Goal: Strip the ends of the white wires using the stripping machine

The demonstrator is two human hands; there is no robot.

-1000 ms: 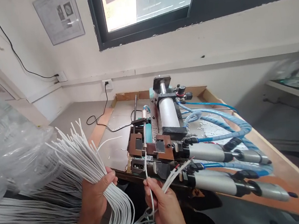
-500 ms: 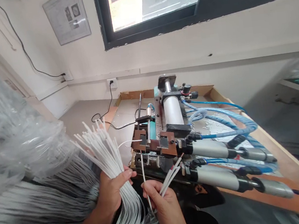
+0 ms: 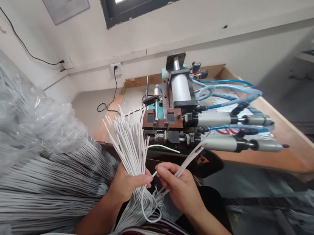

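Observation:
My left hand [image 3: 127,184] is closed around a thick bundle of white cables [image 3: 129,145], their ends fanning upward. Close beside it, my right hand [image 3: 179,187] holds a few white cables [image 3: 190,160] that point up to the right. Its thumb and forefinger also pinch a single white cable, whose lower part forms a loop [image 3: 153,221] under the hands. One cable [image 3: 163,145] bends out of the bundle to the right. Just beyond both hands stands a pneumatic machine [image 3: 180,89] with brown jaw plates [image 3: 174,117]; neither hand touches it.
Large stacks of grey-white cables [image 3: 40,192], partly under clear plastic [image 3: 31,117], fill the left side. Silver cylinders [image 3: 220,143] stick out to the right of the machine, with blue air hoses [image 3: 236,89] behind. A wooden edge [image 3: 296,131] borders the bench at right.
The view has tilted down. The single cable whose end was at the machine's jaws is away from them, and my right hand has come up beside the bundle, its cables tilting further right.

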